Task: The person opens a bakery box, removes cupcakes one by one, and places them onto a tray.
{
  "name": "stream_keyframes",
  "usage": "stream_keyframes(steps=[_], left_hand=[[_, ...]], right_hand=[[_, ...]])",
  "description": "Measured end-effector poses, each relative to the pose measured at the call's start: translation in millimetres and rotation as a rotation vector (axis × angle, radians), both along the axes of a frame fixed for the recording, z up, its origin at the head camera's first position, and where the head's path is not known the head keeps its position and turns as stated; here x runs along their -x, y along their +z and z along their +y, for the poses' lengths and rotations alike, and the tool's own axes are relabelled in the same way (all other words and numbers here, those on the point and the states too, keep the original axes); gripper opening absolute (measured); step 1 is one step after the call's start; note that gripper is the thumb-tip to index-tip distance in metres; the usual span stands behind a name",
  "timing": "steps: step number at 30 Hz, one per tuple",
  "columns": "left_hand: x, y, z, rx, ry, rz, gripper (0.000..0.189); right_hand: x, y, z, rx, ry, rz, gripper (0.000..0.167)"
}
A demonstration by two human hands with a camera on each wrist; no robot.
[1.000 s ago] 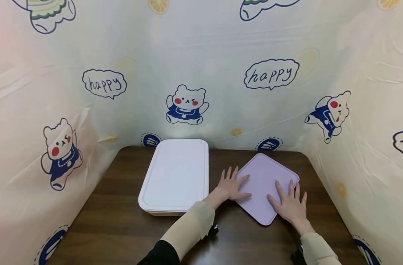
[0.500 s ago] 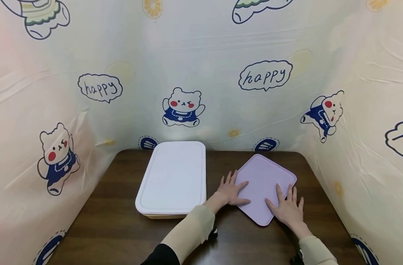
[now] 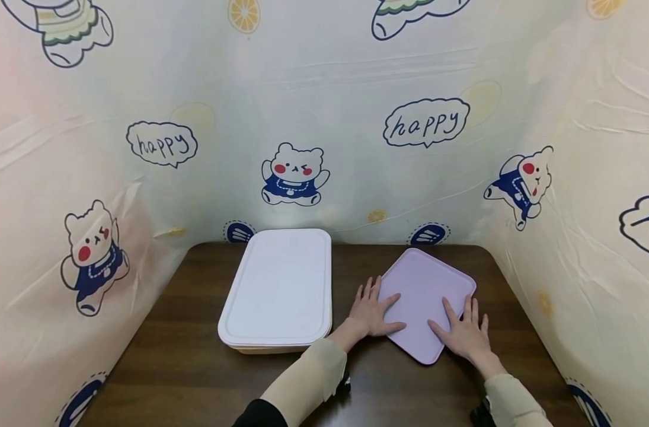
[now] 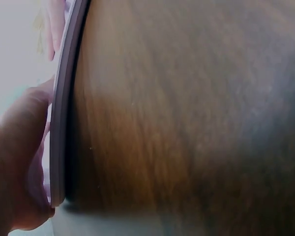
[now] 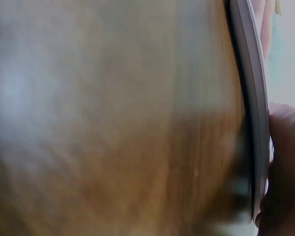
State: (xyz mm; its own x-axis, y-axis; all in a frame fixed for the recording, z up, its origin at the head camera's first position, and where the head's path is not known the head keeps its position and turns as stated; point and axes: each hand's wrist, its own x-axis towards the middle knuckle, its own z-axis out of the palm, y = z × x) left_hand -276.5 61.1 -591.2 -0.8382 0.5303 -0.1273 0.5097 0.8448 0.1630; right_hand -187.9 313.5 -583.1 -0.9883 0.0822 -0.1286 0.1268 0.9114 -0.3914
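A flat lavender tray point(image 3: 417, 290) with a thin raised rim lies on the dark wood table, turned so a corner points toward me. My left hand point(image 3: 371, 309) rests on its left side with fingers spread, the thumb and forefinger reaching over the surface. On the right side lies my right hand point(image 3: 465, 335), also with fingers spread, its thumb over the surface. Seen edge-on in the left wrist view, the tray's rim point(image 4: 64, 105) runs right beside my left hand. The right wrist view shows the rim point(image 5: 255, 93) close against my right hand.
A tan box with a white lid point(image 3: 278, 287) stands left of the tray, close to my left forearm. The wooden table point(image 3: 185, 367) has rounded back corners. A printed curtain point(image 3: 351, 89) with bears and "happy" bubbles surrounds the back and sides.
The tray has turned very slightly counterclockwise under my hands, which stay spread on it. The head view has shifted a little, moving the whole scene slightly left.
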Motion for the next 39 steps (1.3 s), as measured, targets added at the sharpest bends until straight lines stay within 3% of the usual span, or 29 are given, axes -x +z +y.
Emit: stream_keyframes(steps=[8,14,21,28,34,39], left_hand=[[-9.0,-3.4,2.9,-0.005,0.035,0.059,0.084],[-4.4,-3.0,-0.9,0.026,0.024,0.113,0.081],[1.8,-3.6,-3.9,0.001,0.002,0.078,0.082],[2.3,-4.5,-0.8,-0.022,0.023,0.042,0.082],[3.1,-9.8,3.7,-0.035,0.023,0.061,0.084],[2.6,-17.5,9.3,-0.107,0.037,0.057,0.084]], right_hand=[[10.0,-6.0,17.1,-0.02,0.07,0.07,0.093],[19.0,-6.4,27.3,-0.032,0.105,0.075,0.093],[26.8,-10.7,43.7,-0.033,0.162,0.093,0.09],[34.0,-5.0,61.0,-0.048,0.25,0.058,0.087],[40.1,-1.3,68.9,-0.06,0.315,0.054,0.082],[46.5,-1.4,75.5,-0.087,0.34,0.059,0.081]])
